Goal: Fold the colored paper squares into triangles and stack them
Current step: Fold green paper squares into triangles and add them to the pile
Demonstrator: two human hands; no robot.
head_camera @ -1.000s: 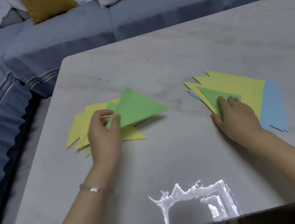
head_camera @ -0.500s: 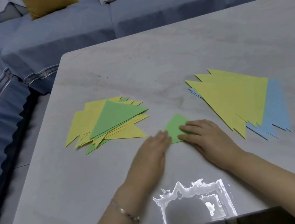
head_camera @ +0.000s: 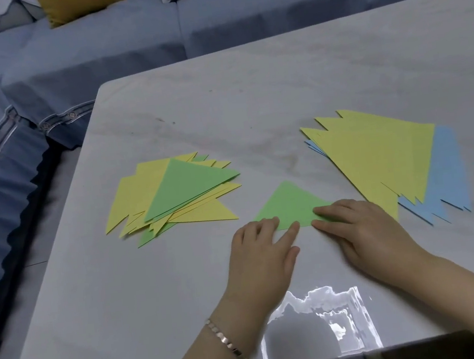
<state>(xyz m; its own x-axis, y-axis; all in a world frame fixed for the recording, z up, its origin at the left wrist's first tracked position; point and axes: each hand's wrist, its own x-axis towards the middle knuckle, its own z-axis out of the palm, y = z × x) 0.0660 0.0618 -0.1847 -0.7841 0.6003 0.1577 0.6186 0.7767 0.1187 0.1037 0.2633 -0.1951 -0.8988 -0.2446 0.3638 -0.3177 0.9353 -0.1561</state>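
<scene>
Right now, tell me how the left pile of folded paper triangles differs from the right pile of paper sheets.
The left pile of folded yellow and green paper triangles is topped by green; the right pile of yellow and blue paper sheets is topped by yellow. The left pile's pieces look smaller than the right pile's. Both lie fanned on the table.

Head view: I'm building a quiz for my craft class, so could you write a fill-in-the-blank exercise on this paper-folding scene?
1. The left hand and the right hand both press on a ____ paper.
2. The right stack has yellow sheets lying on top of ____ ones.
3. The bracelet is worn on the ____ wrist.
Missing words: green; blue; left.
</scene>
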